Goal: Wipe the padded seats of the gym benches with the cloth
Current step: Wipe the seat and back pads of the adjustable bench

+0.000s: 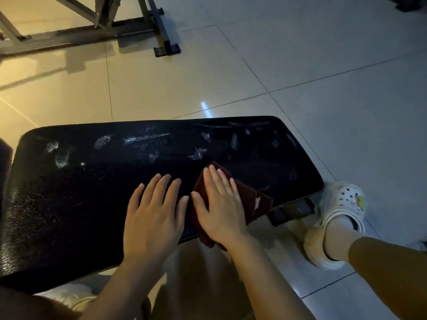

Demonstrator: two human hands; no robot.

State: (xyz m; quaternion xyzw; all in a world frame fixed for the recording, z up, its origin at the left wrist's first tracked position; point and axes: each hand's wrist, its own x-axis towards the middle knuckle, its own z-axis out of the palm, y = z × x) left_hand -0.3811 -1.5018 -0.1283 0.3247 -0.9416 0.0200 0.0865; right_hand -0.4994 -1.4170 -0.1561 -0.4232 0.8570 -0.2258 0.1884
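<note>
A black padded bench seat [104, 181] stretches across the middle of the view, with pale smears along its far half. A dark red cloth [251, 199] lies on the near right part of the seat, partly over its edge. My right hand [219, 204] presses flat on the cloth with straight fingers. My left hand [154, 211] rests flat on the bare padding just left of the cloth, fingers spread.
The bench's metal frame [293, 209] shows under the right end. My foot in a white clog [335, 225] stands on the tiled floor beside it. Another machine's grey metal base [129, 28] lies on the floor at the far left.
</note>
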